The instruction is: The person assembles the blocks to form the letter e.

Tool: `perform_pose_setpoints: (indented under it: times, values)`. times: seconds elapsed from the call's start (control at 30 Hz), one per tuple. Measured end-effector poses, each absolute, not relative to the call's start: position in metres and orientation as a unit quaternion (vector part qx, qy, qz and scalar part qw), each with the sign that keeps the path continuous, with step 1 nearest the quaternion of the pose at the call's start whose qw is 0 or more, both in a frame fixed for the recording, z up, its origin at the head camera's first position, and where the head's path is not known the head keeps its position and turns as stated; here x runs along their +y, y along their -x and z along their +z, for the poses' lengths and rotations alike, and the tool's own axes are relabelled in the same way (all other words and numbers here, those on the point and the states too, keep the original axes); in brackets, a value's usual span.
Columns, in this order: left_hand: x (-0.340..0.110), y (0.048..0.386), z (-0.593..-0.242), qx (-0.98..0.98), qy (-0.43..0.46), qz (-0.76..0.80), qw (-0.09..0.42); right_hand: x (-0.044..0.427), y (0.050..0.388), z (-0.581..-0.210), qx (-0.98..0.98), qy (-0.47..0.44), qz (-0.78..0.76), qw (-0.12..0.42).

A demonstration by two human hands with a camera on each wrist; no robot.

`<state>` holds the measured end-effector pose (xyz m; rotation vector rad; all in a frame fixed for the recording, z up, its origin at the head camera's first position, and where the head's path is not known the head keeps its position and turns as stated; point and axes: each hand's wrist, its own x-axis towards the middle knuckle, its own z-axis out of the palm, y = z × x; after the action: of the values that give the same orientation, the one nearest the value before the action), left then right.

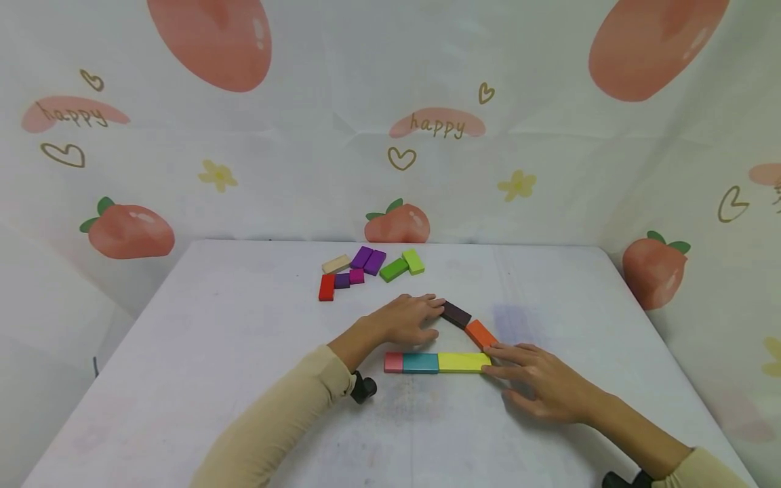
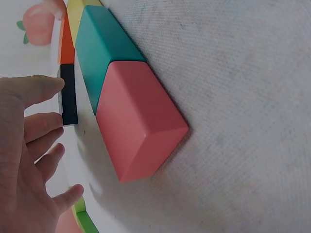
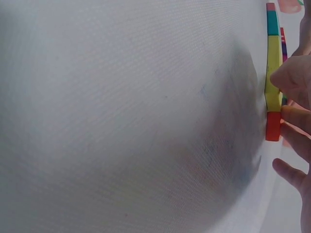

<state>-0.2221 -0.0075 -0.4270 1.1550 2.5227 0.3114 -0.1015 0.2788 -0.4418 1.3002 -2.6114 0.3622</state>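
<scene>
Toward the far edge of the white table (image 1: pixel 244 325), mostly left of its middle, lay a cluster of loose blocks (image 1: pixel 374 263). Nearer the person, a pink block (image 1: pixel 393 362), a teal block (image 1: pixel 420 363) and a yellow block (image 1: pixel 460 363) ran end to end, their shared line parallel to that far edge. Beyond this row the left hand (image 1: pixel 409 320) reached in, fingers extended and apparently gripping nothing, fingertips at the far left end of a dark brown block (image 1: pixel 456 314). That block lay just right of them, closer to this hand than the other, its long axis slanting toward the table's near right corner. An orange block (image 1: pixel 480 333) followed at a similar slant, pointing at the yellow block's right end, where the right hand (image 1: pixel 539 379) rested its outstretched fingertips, thumb apart.
</scene>
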Motion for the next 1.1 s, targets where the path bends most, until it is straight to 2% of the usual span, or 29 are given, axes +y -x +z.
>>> perform_pose_setpoints:
  times: [0.8,1.1]
  values:
    - [-0.0089,0.2236,-0.4269,0.886,-0.414,0.128,0.164,0.2780,0.1012,-0.4404,-0.886,-0.435,0.126,0.100]
    - [-0.0147,0.2310,-0.4280,0.910,-0.385,0.117,0.102,0.2773,0.1000,-0.4409,-0.895,-0.422,0.121,0.085]
